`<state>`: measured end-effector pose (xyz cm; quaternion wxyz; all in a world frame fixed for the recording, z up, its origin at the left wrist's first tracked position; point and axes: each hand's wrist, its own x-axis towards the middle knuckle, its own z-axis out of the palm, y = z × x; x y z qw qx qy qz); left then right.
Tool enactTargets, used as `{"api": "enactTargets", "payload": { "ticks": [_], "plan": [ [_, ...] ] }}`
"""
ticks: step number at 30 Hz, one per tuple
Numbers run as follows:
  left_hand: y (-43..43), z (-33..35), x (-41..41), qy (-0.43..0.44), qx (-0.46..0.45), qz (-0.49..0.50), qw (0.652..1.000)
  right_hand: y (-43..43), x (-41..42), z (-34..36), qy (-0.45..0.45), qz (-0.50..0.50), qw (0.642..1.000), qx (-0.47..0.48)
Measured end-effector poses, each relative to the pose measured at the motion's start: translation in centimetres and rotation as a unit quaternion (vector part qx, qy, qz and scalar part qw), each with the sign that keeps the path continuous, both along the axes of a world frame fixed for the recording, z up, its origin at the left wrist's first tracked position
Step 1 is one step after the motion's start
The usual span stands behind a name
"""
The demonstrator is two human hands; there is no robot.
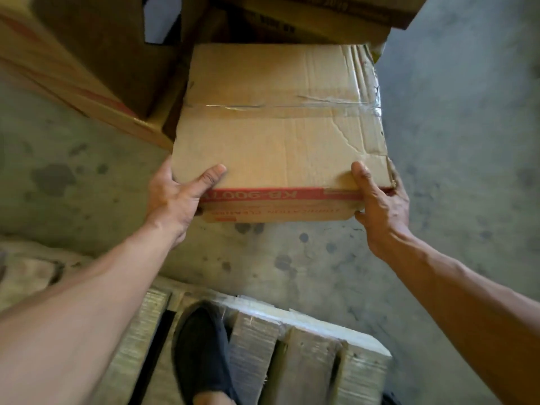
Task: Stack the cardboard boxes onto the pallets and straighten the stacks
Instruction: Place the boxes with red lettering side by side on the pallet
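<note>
I see a box in the middle, over the floor. I cannot tell if it sits on the floor or is lifted a bit. Its top has tape across it and is creased near the right side. A red stripe with upside-down letters runs along the side closest to me.

The left hand grips the near left corner. Its thumb lies flat on top and the other fingers are hidden under the box. The right hand grips the near right corner the same way, thumb on top and fingers curled round the side.

A big box stands to the left, just beside the held one. More boxes are piled at the back, touching its far edge.

Down near me is a pallet, with a dark shoe standing on it.
</note>
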<state>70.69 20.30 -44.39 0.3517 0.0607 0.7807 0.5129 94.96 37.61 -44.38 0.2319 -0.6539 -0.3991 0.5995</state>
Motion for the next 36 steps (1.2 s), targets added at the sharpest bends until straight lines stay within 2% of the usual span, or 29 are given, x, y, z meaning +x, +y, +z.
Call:
{"api": "enactTargets", "payload": {
  "ticks": [4, 6, 12, 19, 22, 30, 36],
  "plan": [
    [-4.5, 4.8, 6.0, 0.046, 0.003, 0.095, 0.994, -1.0, 2.8, 4.8, 0.040, 0.058, 0.997, -0.005],
    [-6.7, 7.3, 9.6, 0.042, 0.019, 0.129, 0.991, -1.1, 4.3, 7.3, 0.055, 0.093, 0.994, -0.004],
    [-11.9, 11.9, 18.4, 0.071, 0.046, 0.196, 0.977, -3.5, 8.3, 12.6, 0.042, 0.208, 0.977, 0.038],
    [-18.3, 12.8, 28.3, 0.084, 0.075, 0.242, 0.964, -9.0, 15.5, 13.0, 0.062, 0.252, 0.964, 0.051],
    [-21.7, 12.8, 33.3, 0.079, 0.061, 0.250, 0.963, -11.6, 19.7, 13.4, 0.060, 0.270, 0.960, 0.051],
    [-29.2, 14.4, 48.2, 0.089, 0.062, 0.282, 0.953, -18.6, 33.6, 15.9, 0.066, 0.294, 0.951, 0.073],
    [-32.4, 13.6, 59.3, 0.060, 0.054, 0.321, 0.943, -21.4, 42.6, 15.0, 0.063, 0.337, 0.937, 0.060]
  ]
}}
